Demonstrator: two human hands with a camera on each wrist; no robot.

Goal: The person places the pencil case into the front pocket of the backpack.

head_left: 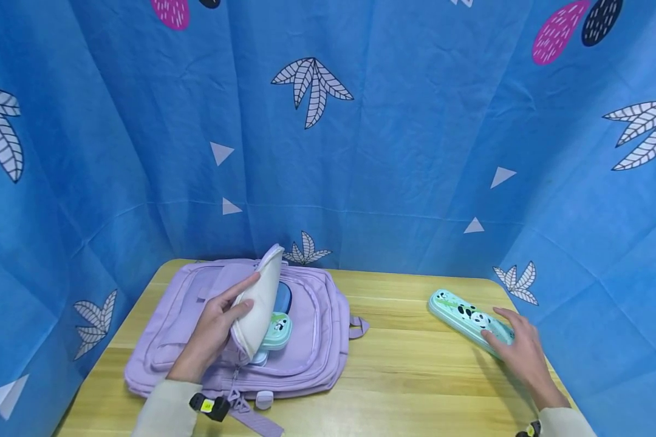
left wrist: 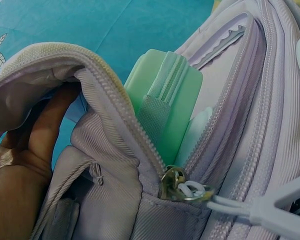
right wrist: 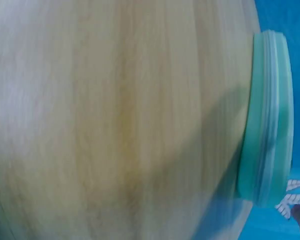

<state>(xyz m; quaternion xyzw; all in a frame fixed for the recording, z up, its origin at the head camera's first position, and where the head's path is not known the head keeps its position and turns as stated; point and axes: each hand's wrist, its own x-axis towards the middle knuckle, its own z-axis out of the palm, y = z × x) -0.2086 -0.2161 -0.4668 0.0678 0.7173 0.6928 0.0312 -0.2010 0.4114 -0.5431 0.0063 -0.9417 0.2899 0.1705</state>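
Observation:
A lilac backpack [head_left: 188,321] lies on the table with its front pocket unzipped. My left hand [head_left: 215,325] grips the pocket's flap [head_left: 259,303] and holds it up, its pale lining showing. Inside the pocket sit a mint-green zipped case [left wrist: 162,100] with a panda print and a dark blue item [head_left: 283,298], partly hidden by the flap. On the right of the table lies a long mint-green panda pencil case [head_left: 459,312]. Over its near end my right hand [head_left: 519,346] hovers, thumb and fingers spread; whether they touch it I cannot tell.
The wooden table [head_left: 393,364] stretches between backpack and pencil case. A blue patterned curtain [head_left: 361,182] hangs behind it and along both sides. A lilac strap [head_left: 257,422] and zipper pull trail off the backpack's front.

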